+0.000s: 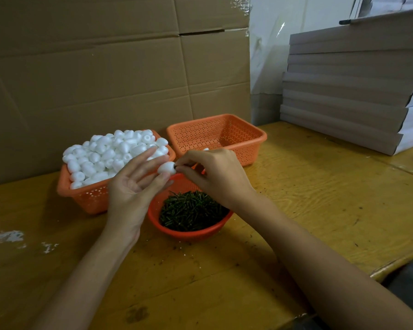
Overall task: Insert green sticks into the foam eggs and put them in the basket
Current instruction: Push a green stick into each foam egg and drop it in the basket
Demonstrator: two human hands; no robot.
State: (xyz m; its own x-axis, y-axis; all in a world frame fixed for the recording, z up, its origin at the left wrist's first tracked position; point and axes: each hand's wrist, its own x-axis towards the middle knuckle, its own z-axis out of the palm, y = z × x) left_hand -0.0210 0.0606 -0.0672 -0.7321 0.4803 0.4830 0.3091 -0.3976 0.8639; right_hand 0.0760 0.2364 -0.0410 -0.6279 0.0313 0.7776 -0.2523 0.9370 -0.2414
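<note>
Foam egg [167, 167] is pinched at the tips of the left hand [135, 184], thumb under, fingers over, rest of the hand fairly open and palm up. The grip leaves the egg's narrow end bare and facing right, so a stick can go in.

Right hand [212, 172] is curled tight, thumb and forefinger pinching a green stick [176, 166]. Only the dark tip shows, touching the egg's end; how deep it has gone in I cannot tell. The short grip close to the tip probably keeps the thin stick from bending while it is pushed.

Both hands work in the air just above the round red bowl [188, 233] of green sticks [191, 210], likely so the next stick is a short reach away and dropped ones fall back in.

Left basket [81, 194] is heaped with plain eggs [110, 153], right beside the left hand that picks them. Right basket [215, 134] is just behind the right hand, nearly empty, with one white piece [205, 149] peeking over the knuckles, probably a finished egg. Judging from that, the task is at an early stage and this step is the insertion.

All three containers are bunched together on the yellow wooden table [320, 198]. White crumbs [8, 235] lie at the near left. Cardboard sheet [93, 67] stands behind, and flat boxes [343, 91] are stacked far right.
</note>
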